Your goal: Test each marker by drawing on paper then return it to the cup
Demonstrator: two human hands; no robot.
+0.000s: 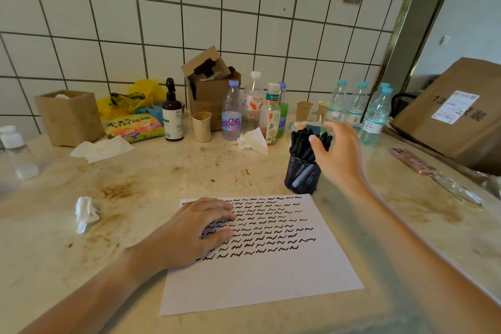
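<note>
Head view: a person sits at a stained desk (151, 171) with a white sheet of paper (260, 274) lying square in front of them, its upper half already filled with row upon row of short black squiggles (271, 228), roughly 10 lines of test marks, while the lower half stays blank. The left hand (189, 233) lies flat on the sheet's left side, fingers straight and spread over the earliest marks, pinning the paper in place. The right hand (339, 154) hovers at the rim of a black mesh cup (301, 179) that stands just beyond the paper's top right corner; its fingers are loosely curved around the caps of the black markers (303, 141) packed upright inside, and whether they actually pinch 1 of them cannot be told from this angle. No marker lies loose on the paper or the desk, so every pen in sight sits in the cup. Judging by the dense marks, a large share of the testing looks done, though nothing shows which markers in the cup are still untried; the blank lower half leaves room for more. Behind the work area stand several plastic bottles (231, 111), a pump bottle (172, 114), paper cups (202, 126), an open carton (208, 89) and crumpled tissue (85, 213); a phone (412, 161) lies at right.
</note>
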